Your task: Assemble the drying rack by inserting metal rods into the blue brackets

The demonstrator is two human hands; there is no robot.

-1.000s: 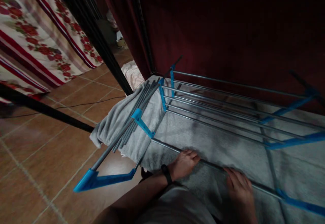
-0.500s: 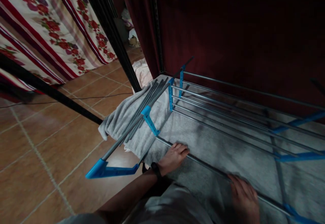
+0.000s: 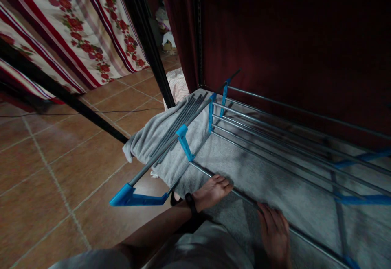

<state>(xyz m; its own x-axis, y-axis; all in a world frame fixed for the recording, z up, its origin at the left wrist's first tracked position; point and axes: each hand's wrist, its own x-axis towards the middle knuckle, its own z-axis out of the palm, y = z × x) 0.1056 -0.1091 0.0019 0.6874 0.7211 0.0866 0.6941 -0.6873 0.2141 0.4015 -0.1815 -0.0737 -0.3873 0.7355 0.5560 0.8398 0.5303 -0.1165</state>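
A rack (image 3: 253, 124) of grey metal rods and blue plastic brackets, which looks like a clothes drying rack, lies on a grey blanket (image 3: 195, 138). Along its near side runs a metal rod (image 3: 311, 240). My left hand (image 3: 214, 191), with a dark band on the wrist, has its fingers curled over this rod near a blue bracket (image 3: 186, 146). Farther right, my right hand (image 3: 275, 232) also bends its fingers over the rod. My thumbs are hidden. Several loose grey rods (image 3: 177, 126) lie bundled on the blanket beyond the bracket.
A blue corner piece (image 3: 134, 197) of the rack juts out over the tiled floor (image 3: 64, 171) at left. Black metal posts (image 3: 152, 53) stand behind it. A floral curtain (image 3: 73, 29) hangs at back left, and dark red cloth (image 3: 290, 45) lines the far side.
My right hand has slid left along the rod, closer to my left hand. My left hand keeps its place on the rod. The view has shifted slightly.
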